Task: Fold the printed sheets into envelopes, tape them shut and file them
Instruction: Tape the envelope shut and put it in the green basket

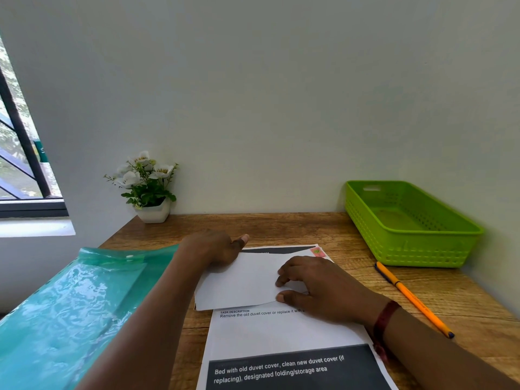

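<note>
Printed sheet (281, 333) lies flat mid-worktop (281, 226), right in front of you, with its far part folded back toward you as a white flap (242, 280) that covers the upper half. Your left hand (213, 249) sits on the flap's 11 o'clock corner, thumb straight and pointing to 3 o'clock. Its fingers are hidden behind the back of the hand, so I cannot tell that grip. Your right hand (318, 285) is on the flap's 4 o'clock end, fingertips (279, 283) bent and pressing the paper down, thumb along the flap's near edge. Its grip is released, nothing grasped. There is a dark red band (385, 319) on the right wrist.

From the sheet:
- green basket (422, 257) at 2 o'clock, by the wall
- orange pen (415, 300) at 3 o'clock, lying slanted, apart from the sheet
- teal plastic folder (70, 305) at 9 o'clock, partly under your left forearm
- white pot of flowers (154, 213) at 11 o'clock, at the back corner
</note>
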{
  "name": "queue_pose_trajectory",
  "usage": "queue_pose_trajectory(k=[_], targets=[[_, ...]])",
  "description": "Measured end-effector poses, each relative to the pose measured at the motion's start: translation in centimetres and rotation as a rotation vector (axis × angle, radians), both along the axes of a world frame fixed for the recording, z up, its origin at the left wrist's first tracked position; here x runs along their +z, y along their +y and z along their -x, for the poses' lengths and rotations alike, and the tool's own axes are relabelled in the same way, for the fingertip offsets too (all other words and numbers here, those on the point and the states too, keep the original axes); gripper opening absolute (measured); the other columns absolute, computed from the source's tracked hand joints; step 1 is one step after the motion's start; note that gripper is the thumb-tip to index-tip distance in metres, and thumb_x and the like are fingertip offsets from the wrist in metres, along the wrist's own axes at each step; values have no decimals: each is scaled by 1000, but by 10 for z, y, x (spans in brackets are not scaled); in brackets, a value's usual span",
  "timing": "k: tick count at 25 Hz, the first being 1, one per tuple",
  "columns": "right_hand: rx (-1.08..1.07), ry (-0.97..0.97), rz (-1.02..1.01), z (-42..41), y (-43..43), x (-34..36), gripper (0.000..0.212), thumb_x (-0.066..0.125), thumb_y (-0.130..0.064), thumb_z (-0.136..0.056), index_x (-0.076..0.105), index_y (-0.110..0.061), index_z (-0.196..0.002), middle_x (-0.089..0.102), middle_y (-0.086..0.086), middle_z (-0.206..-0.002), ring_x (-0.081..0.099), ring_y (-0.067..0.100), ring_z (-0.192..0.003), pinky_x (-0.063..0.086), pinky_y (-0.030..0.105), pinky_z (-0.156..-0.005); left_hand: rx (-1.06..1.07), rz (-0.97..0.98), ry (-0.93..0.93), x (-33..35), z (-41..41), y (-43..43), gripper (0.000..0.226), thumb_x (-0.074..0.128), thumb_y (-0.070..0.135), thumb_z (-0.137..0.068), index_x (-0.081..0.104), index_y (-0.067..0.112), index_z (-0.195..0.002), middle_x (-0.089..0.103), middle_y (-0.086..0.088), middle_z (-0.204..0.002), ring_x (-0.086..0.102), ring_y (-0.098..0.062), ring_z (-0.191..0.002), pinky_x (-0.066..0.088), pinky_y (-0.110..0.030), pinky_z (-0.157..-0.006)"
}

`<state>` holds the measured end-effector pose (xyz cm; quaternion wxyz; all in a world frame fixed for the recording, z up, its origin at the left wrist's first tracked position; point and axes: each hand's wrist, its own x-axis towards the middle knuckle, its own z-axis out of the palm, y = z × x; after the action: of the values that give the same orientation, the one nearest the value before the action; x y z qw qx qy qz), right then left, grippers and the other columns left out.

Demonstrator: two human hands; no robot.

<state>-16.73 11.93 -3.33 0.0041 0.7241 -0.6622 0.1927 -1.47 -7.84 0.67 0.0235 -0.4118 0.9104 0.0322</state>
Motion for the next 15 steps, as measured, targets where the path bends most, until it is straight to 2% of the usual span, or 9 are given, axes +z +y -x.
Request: queue_pose_trajectory(k=[1, 2, 4, 6, 8, 11, 13, 15], targets=[[0, -1, 1, 0, 0, 0, 36, 51, -54, -90, 65, -28, -111, 60, -15, -117, 53, 1, -109, 44, 29, -95, 9, 4, -16, 1, -1, 0, 79, 14, 71, -92, 67, 13, -104, 60, -12, -126, 55, -29, -112, 41, -46, -100], [-2, -1, 2, 0, 0, 0, 36, 51, -54, -90, 65, -29, -111, 59, -15, -117, 53, 1, -109, 44, 29, -95, 9, 8, -21, 1, 0, 0, 79, 14, 71, -92, 66, 13, -107, 60, -12, -126, 55, -28, -112, 41, -47, -100], [-6, 4, 2, 0, 0, 0, 36, 51, -55, -90, 65, -29, -111, 59, -16, -117, 53, 1, -109, 44, 29, -94, -5, 12, -2, 1, 0, 1, 74, 16, 70, -92, 66, 16, -90, 64, -10, -114, 57, -26, -101, 43, -46, -98], [-6, 3, 5, 0, 0, 1, 36, 51, -55, -90, 65, -29, -111, 59, -16, -117, 52, 1, -109, 44, 29, -94, -19, 13, 39, 0, 0, 3, 68, 18, 70, -92, 58, 20, -69, 62, -6, -92, 55, -21, -87, 45, -44, -93], [-5, 4, 7, 0, 0, 1, 36, 51, -55, -90, 65, -29, -112, 59, -16, -117, 52, 1, -110, 44, 29, -95, -43, 30, 89, 0, 0, 4, 69, 21, 69, -92, 56, 17, -64, 58, -1, -74, 54, -16, -75, 46, -39, -80], [-3, 8, 13, 0, 0, 1, 36, 51, -54, -90, 65, -29, -112, 60, -16, -117, 53, 1, -109, 44, 28, -95, -136, -25, 179, 4, 1, 4, 71, 34, 72, -89, 51, 14, -52, 50, 1, -54, 48, -14, -54, 36, -30, -58], [-2, 14, 25, 1, -1, 1, 36, 52, -53, -90, 65, -28, -111, 60, -16, -116, 53, 1, -108, 44, 27, -94, -224, -124, 219, 8, -1, 2, 67, 46, 73, -84, 47, 16, -48, 42, 3, -47, 40, -14, -47, 32, -28, -53], [-3, 18, 34, 2, -1, 1, 35, 52, -53, -90, 65, -28, -111, 60, -16, -116, 53, 0, -108, 44, 26, -94, -286, -199, 256, 10, -4, 1, 61, 53, 68, -83, 52, 17, -50, 42, 4, -48, 39, -12, -45, 32, -27, -52]])
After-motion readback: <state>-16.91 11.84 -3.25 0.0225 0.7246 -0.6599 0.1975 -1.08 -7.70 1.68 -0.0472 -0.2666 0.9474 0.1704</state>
